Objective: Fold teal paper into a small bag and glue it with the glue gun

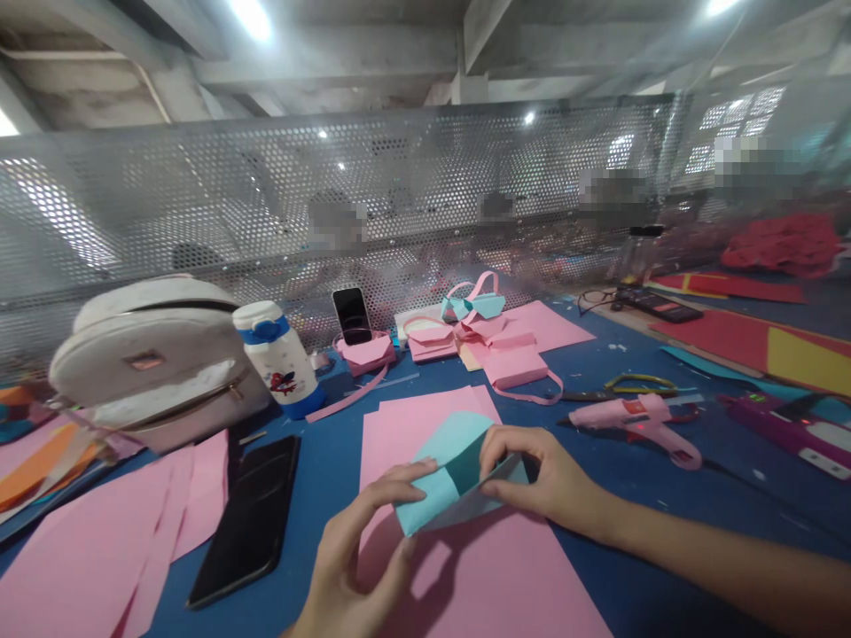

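A light-blue folded paper pouch (pixel 432 496) is held between both hands above the stacked pink paper sheets (pixel 505 576). My left hand (pixel 363 532) grips its left corner, thumb below and fingers on top. At the pouch's right side, the fingers and thumb of my right hand (pixel 532 474) pinch the edge, partly hiding it. The upper flap stands raised, and the inside of the fold shows. Behind the sheets sit small pink paper bags (pixel 515 365) with strip handles and a light-blue paper bag (pixel 488 307).
A pink glue gun (pixel 628 421) and scissors (pixel 638 385) lie to the right, near a purple power strip (pixel 791 430). On the left are a black phone (pixel 249 514), a bottle (pixel 279 363), a white backpack (pixel 160 354) and more pink paper (pixel 93 549). A perforated metal panel (pixel 266 195) stands behind.
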`<action>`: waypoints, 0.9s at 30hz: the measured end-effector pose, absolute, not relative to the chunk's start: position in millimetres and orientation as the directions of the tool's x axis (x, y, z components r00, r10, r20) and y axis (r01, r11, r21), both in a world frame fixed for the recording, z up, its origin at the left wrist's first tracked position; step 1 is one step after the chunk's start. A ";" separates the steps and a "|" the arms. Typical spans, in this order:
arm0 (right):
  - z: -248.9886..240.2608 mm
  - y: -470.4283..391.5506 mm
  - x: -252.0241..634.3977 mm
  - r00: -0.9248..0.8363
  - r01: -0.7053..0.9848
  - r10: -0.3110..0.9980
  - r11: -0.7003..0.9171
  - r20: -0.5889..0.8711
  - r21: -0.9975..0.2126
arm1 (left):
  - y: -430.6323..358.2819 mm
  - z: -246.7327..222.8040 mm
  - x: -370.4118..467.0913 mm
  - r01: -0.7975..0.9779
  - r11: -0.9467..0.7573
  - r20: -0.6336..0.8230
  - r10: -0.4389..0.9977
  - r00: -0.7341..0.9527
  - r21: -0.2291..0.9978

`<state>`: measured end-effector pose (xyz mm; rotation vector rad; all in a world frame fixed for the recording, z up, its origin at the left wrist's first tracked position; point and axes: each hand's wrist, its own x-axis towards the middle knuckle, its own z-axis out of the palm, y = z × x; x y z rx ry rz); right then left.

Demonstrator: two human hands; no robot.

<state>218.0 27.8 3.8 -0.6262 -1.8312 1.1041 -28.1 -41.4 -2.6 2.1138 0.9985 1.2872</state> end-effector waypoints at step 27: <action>2.2 29.7 217.8 -0.494 0.001 0.755 0.497 0.431 -0.868 | -39.9 -3.4 -26.4 0.333 -0.616 0.544 0.787 0.291 0.714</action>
